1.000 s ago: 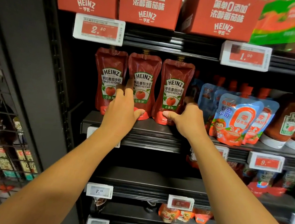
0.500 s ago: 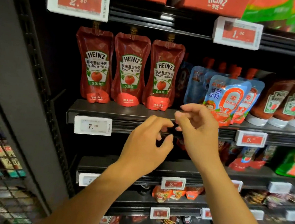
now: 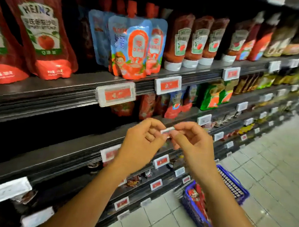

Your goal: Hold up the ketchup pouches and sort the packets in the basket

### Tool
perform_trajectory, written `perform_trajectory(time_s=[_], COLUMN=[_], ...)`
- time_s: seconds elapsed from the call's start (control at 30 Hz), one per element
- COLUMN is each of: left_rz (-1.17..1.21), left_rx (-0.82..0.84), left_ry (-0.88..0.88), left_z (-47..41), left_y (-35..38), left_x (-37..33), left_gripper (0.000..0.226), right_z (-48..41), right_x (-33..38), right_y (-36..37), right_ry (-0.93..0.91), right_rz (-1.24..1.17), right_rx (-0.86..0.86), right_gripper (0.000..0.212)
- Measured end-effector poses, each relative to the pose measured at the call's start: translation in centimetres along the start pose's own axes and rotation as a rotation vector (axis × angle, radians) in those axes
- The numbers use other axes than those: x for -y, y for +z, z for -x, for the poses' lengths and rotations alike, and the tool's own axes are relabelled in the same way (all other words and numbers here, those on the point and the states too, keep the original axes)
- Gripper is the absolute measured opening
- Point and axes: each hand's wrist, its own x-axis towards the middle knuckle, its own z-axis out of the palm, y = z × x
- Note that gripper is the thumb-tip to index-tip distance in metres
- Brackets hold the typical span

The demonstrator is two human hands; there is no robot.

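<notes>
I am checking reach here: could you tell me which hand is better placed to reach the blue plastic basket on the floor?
Probably the right hand: the blue plastic basket sits below its forearm, farther from the left hand.

Both bare forearms extend forward and converge at mid-frame. The left hand and right hand face each other, fingers curled, fingertips nearly meeting in a pinching grip at chest height.

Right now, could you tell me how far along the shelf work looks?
Done: red ketchup pouches stand fronted at the shelf edge. In hand: left hand and right hand pinch a small white strip between them. Left: a blue basket on the floor holds red packets.
</notes>
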Motion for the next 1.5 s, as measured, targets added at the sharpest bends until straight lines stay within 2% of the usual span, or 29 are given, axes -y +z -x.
perform_trajectory(time_s=[0.17,0.3,0.43,0.57,0.63,0.8,0.97,1.5], left_rz=[0.053,0.086,0.129,0.134,0.140,0.111,0.082,0.030], left_rx=[0.161,0.298,0.390,0.472,0.508,0.578,0.614,0.642], left_ry=[-0.022,-0.057,-0.105,-0.157,-0.194,-0.235,-0.278,-0.519], left_z=[-2.2,-3.3,-3.5,-3.3,-3.2,-3.6,-5.3,-18.2], left_y=[8.6,16.2,23.3,29.4,32.0,36.6,40.1,51.5], left_x=[-0.1,0.1,0.6,1.2,1.5,3.1,5.9,16.1], left_gripper=[0.021,0.021,0.020,0.017,0.015,0.014,0.014,0.016], right_z=[1.4,2.7,4.7,6.9,7.8,9.1,8.5,-2.0], right_x=[-1.9,-4.0,-6.0,-8.2,-9.1,-11.3,-14.1,-25.0], right_y=[-8.1,-15.1,-21.6,-27.2,-29.6,-33.7,-36.4,-44.4], right_ry=[0.070,0.129,0.166,0.238,0.291,0.410,0.495,0.705], right_rz=[0.000,0.009,0.056,0.072,0.075,0.079,0.045,0.064], right_rx=[-0.163,-0.285,-0.393,-0.499,-0.524,-0.611,-0.656,-0.689], right_gripper=[0.015,0.023,0.020,0.034,0.031,0.014,0.007,0.010])
